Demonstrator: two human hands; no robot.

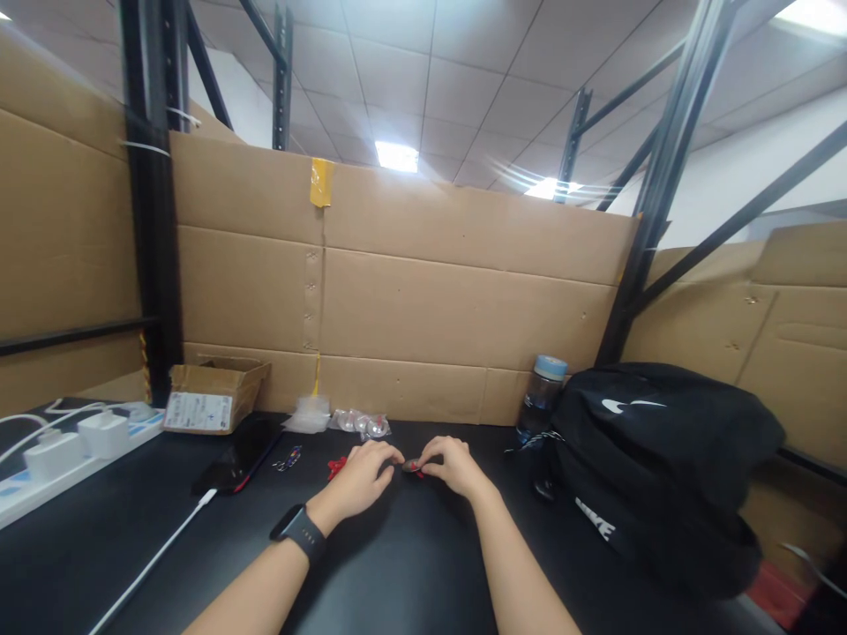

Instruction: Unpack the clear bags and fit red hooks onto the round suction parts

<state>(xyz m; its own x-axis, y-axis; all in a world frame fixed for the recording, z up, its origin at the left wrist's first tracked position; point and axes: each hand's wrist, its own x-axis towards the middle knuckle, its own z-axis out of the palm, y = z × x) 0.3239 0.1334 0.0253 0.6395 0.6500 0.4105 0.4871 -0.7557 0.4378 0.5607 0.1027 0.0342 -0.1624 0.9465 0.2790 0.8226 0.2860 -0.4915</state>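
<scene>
A small round, dark metallic disc (411,466) with a bit of red at its edge is at the middle of the black table, between my hands. The fingers of my right hand (455,465) pinch its right side. My left hand (359,481), with a dark watch on the wrist, is just left of the disc, thumb and forefinger apart and nothing visible between them. Some red pieces (336,466) lie beside the left hand, partly hidden by it. Their exact kind is too small to tell.
Behind the hands are clear-wrapped round pieces (361,423) and a stack of clear bags (309,414). Small metal clips or rings (288,459), a charging phone (239,457), an open carton (215,394) and a power strip (142,429) stand left. A bottle (541,397) and black backpack (662,476) are right.
</scene>
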